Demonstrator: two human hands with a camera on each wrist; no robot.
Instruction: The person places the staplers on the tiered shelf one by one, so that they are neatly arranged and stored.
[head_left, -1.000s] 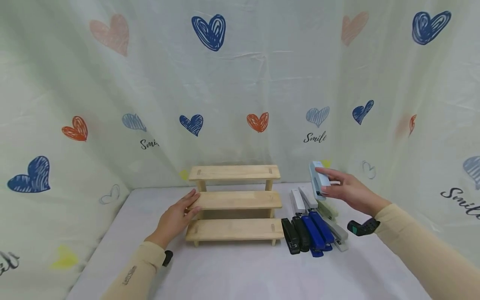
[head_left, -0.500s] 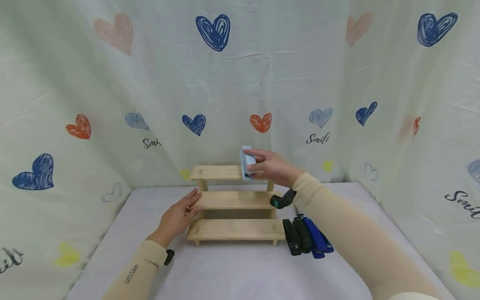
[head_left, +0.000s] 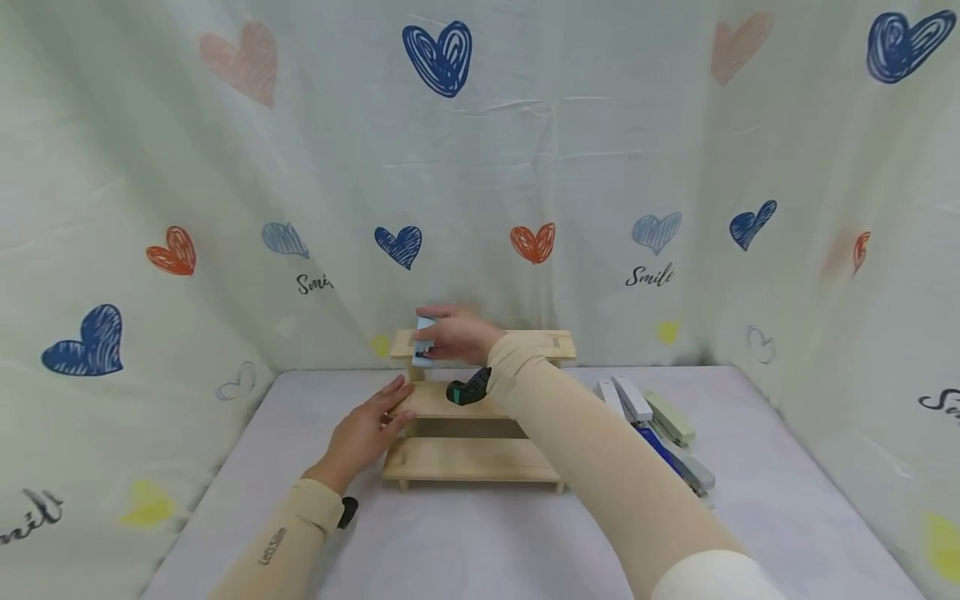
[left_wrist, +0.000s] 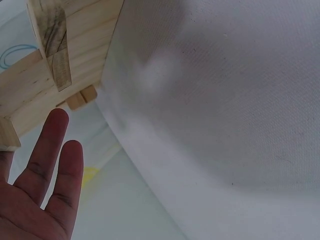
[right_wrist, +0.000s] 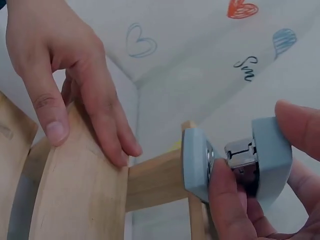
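A wooden three-step stand stands at the back of the table. My left hand rests on the left end of its middle step, the fingers fairly straight; in the left wrist view two fingers stick out straight beside the wood. My right hand holds a light blue stapler at the left end of the top step. The right wrist view shows fingers and thumb pinching the stapler, its metal nose facing that camera. Whether it touches the top step cannot be told.
Right of the stand lie several staplers: white, pale green, blue and grey. My right forearm crosses in front of the stand and hides part of the group. A curtain with printed hearts hangs behind the table.
My right hand has carried the light blue stapler leftward from above the other staplers to the top step's left end. The left hand has stayed on the middle step.
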